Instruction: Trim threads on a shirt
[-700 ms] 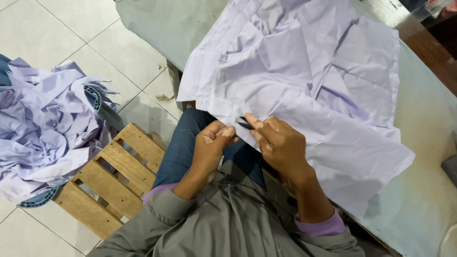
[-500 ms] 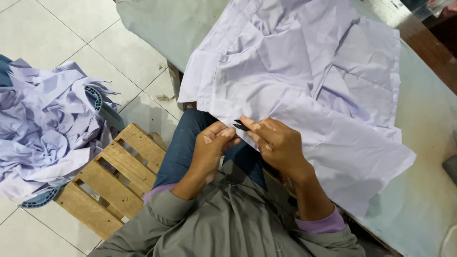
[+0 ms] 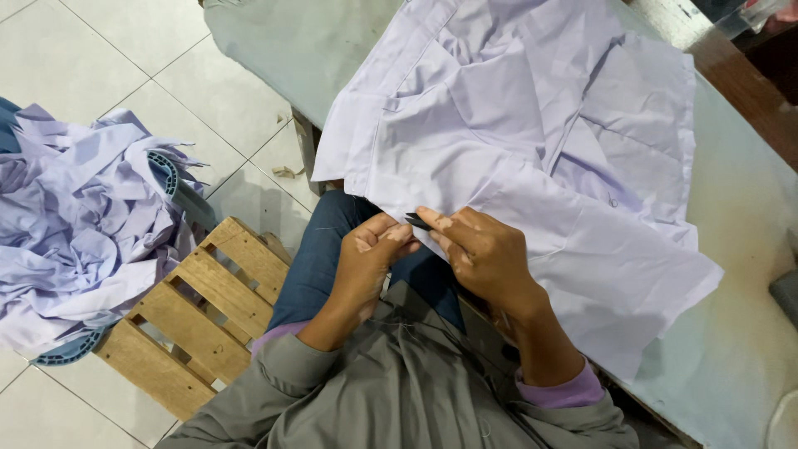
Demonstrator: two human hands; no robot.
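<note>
Change: since the earlier frames the hands stay together at the shirt's near edge; the right hand's knuckles sit slightly lower, and the small dark tool shows a little more between the two hands.
Left hand (image 3: 371,254): fingers closed, pinching the edge of the lilac shirt (image 3: 532,141) at the hem, thumb pressed against the forefinger.
Right hand (image 3: 482,249): fingers curled shut around a small dark tool (image 3: 418,221), whose tip pokes out toward 9 o'clock, touching the cloth just beside the left thumb.
Shirt: spread flat and creased over the tabletop (image 3: 731,333), its near corner hanging off the edge toward 6 o'clock, over the person's lap.
Tabletop: pale green-grey, running from 11 o'clock to 4 o'clock; a wooden rail borders it at 1 o'clock.
Lap: blue jeans (image 3: 324,258) under the hands, grey jacket sleeves with purple cuffs at 6 o'clock.
Pallet (image 3: 199,308): slatted wood on the tiled floor at 8 o'clock, touching the person's leg.
Pile (image 3: 75,224): more lilac garments heaped in a blue basket at 9 o'clock, well apart from the hands.
</note>
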